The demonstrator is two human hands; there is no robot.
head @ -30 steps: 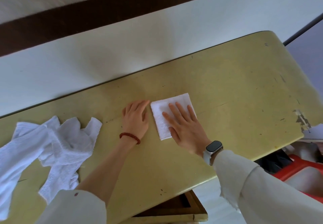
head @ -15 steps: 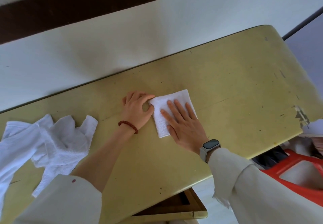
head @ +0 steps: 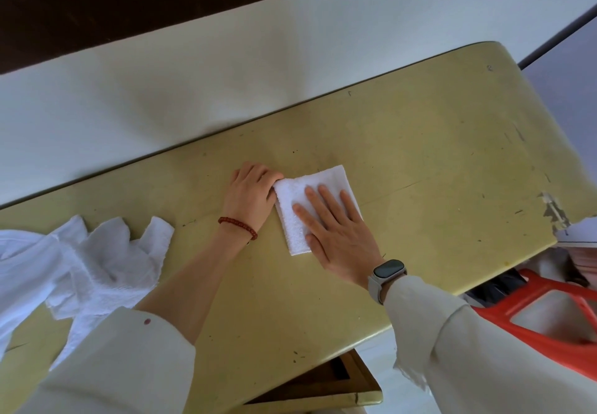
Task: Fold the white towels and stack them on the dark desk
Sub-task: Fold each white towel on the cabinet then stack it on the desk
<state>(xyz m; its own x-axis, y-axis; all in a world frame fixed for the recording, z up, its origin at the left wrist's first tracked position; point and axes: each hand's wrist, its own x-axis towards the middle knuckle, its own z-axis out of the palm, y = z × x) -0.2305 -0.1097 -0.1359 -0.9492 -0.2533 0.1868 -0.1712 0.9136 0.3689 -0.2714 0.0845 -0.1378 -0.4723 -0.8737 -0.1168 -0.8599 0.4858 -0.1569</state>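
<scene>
Folded towel: small white square, flat on the yellowish desk, roughly mid-desk.
Right hand: fingers straight, palm pressing down on it.
Left hand: fingers curled, pinching the towel's left edge.
Unfolded towels: crumpled heap way off at the desk's left end.

Folded towel lies flat near centre of desk; right hand rests on its near-right part, left hand just left of it, touching its far-left corner. Pile of unfolded towels lies on desk well left of both hands. Stool stands beyond desk's right end, lower down.
</scene>
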